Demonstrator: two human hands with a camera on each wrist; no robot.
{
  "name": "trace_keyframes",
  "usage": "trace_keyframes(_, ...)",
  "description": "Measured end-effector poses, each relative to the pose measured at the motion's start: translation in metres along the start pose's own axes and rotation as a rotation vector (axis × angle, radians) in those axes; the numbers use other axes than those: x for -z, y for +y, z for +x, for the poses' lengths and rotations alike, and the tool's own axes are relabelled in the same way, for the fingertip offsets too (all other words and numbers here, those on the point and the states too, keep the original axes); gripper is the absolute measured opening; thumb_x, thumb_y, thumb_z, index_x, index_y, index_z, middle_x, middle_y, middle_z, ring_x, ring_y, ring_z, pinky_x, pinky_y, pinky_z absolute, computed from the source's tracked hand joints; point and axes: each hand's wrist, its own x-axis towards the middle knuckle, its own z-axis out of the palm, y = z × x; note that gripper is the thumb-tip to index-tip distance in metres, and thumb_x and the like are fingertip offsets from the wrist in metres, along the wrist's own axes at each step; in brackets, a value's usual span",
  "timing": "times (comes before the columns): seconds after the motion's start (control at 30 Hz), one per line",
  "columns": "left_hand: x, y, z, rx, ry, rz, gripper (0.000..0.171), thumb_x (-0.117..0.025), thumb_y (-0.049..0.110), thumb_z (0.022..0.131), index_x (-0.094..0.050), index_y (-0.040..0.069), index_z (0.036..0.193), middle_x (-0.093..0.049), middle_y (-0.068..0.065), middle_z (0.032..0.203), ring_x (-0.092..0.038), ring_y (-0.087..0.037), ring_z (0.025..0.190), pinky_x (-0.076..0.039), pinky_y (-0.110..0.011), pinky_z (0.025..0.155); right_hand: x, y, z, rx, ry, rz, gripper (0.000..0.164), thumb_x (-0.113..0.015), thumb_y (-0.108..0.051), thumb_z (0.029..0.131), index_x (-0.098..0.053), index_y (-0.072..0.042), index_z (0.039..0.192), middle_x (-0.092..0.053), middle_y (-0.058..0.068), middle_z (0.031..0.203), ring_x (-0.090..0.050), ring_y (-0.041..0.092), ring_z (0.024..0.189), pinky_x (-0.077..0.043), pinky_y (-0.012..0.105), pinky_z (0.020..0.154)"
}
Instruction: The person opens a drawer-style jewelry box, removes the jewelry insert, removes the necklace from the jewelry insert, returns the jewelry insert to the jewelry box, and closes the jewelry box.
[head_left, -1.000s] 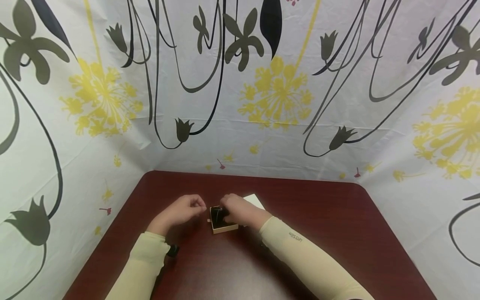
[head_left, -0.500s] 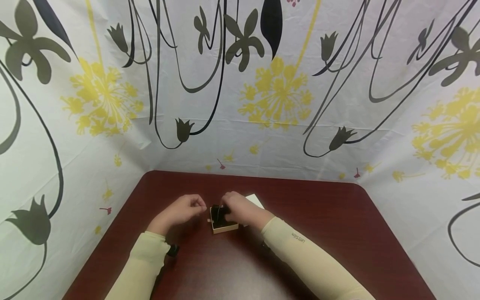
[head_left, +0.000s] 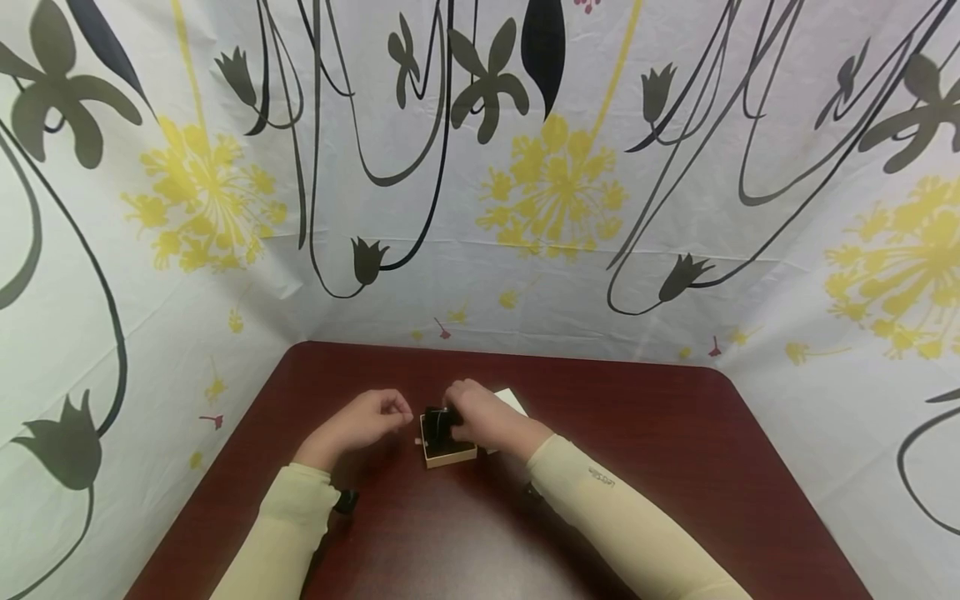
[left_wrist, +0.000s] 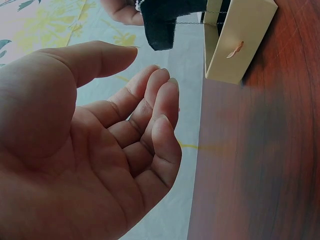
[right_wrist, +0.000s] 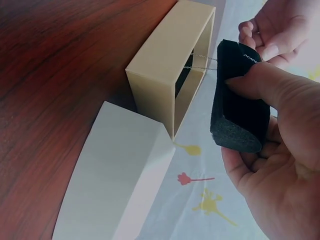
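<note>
My right hand [head_left: 491, 418] grips a black velvety jewelry cushion [right_wrist: 240, 110], with the thumb on one face and the fingers behind. The cushion is tilted at the mouth of an open cream jewelry box [right_wrist: 155, 50]. A thin silver chain [left_wrist: 192, 23] runs from the cushion back into the box, and part of it loops over the cushion's end. To the left of the box, my left hand [head_left: 360, 425] hovers with its fingers loosely curled, palm side showing in the left wrist view, holding nothing. A small ribbon tab [left_wrist: 235, 49] sticks out of the box's side.
A white box-shaped cover [right_wrist: 115, 160] lies on the table beside the cream box, partly behind my right hand in the head view. The dark red table [head_left: 450, 533] ends at a flower-printed cloth [head_left: 450, 308] at the back and sides.
My right hand has risen slightly and shifted a little away, lifting the black cushion's far end higher out of the box. The left hand has stayed in place.
</note>
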Motion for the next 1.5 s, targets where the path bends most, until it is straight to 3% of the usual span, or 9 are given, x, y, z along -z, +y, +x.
trace_keyframes(1.1, 0.000, -0.002, -0.001, 0.019, 0.006, 0.003, 0.010, -0.070, 0.021, 0.108, -0.074, 0.012, 0.105, -0.073, -0.011, 0.099, -0.067, -0.025, 0.089, -0.053, -0.040, 0.076, 0.022, -0.003, -0.012, 0.009, 0.125, 0.094, 0.031, -0.089, -0.005, 0.086, -0.069, -0.010, 0.109, -0.065, 0.001, 0.108, -0.060, 0.022, 0.104, -0.055, 0.040, 0.093)
trace_keyframes(1.5, 0.000, -0.002, -0.001, 0.021, 0.001, -0.001, 0.011, -0.070, 0.022, 0.109, -0.074, 0.012, 0.106, -0.073, -0.010, 0.099, -0.066, -0.021, 0.088, -0.053, -0.040, 0.077, 0.029, -0.004, -0.014, -0.003, 0.120, 0.138, 0.030, -0.086, -0.003, 0.088, -0.069, -0.010, 0.111, -0.064, 0.000, 0.108, -0.057, 0.020, 0.104, -0.053, 0.040, 0.094)
